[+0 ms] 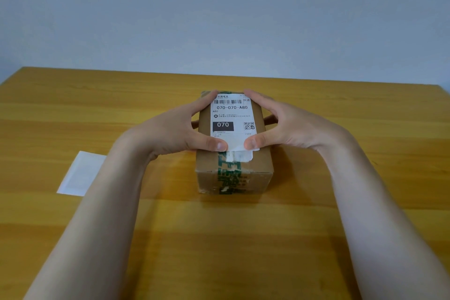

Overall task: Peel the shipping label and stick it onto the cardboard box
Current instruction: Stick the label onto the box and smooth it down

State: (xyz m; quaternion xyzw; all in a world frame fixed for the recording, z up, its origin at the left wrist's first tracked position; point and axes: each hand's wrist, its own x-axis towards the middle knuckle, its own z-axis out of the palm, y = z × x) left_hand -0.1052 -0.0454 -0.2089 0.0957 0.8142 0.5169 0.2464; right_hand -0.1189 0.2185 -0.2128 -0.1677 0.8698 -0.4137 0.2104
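A brown cardboard box (258,168) with green printed tape stands in the middle of the wooden table. A white shipping label (232,117) with a barcode, "070-070-A80" and a QR code lies flat on the box's top. My left hand (170,126) rests on the label's left side, thumb on its near left corner and index finger at the far left corner. My right hand (289,124) mirrors it, thumb on the near right corner and index finger at the far right. The other fingers of both hands reach down the box's sides. A torn white scrap shows just below the label.
A white backing sheet (80,173) lies flat on the table (243,238) to the left of the box, partly behind my left forearm. The table's far edge meets a plain grey-blue wall.
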